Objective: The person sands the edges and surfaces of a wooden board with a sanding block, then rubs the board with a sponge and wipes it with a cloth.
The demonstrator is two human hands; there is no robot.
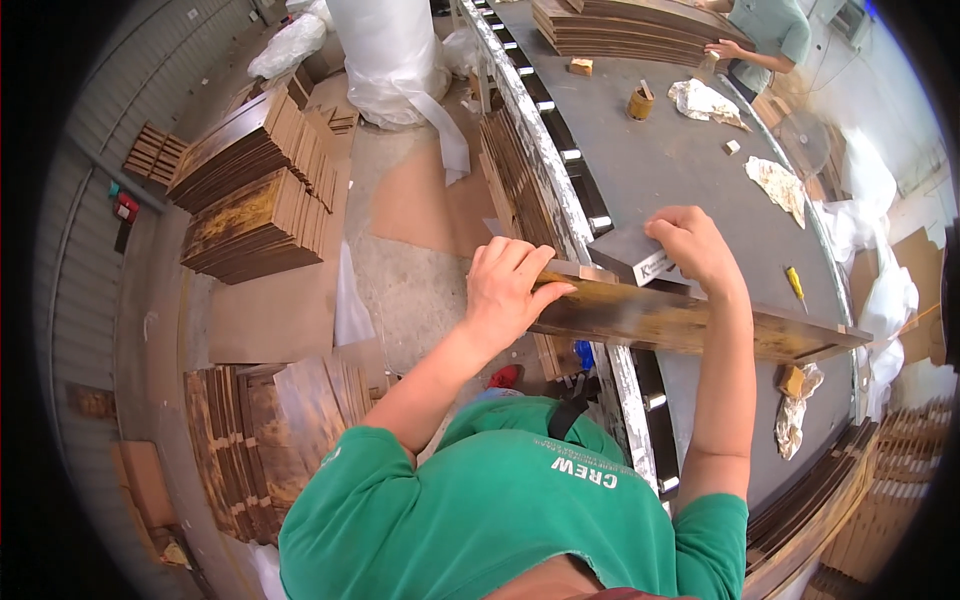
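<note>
My left hand [508, 290] is wrapped round the near-left end of a long brown-stained wooden board [640, 318], thumb on the close side and fingers over the top edge. The board stands on edge across the grey-topped worktable [640, 140], its other end toward the table's right edge. Just beyond it sits a small dark-topped box [625, 250] with a white printed side. My right hand [695, 245] is closed, fingers curled, above the box's right end. What those fingers hold, if anything, is hidden.
A yellow-handled tool [796, 283], white rags [776, 188], a small can [640, 101] and a sponge-like block [792, 381] lie on the table. A co-worker [770, 40] touches stacked boards [620, 28] at the far end. Panel stacks [250, 215] stand left.
</note>
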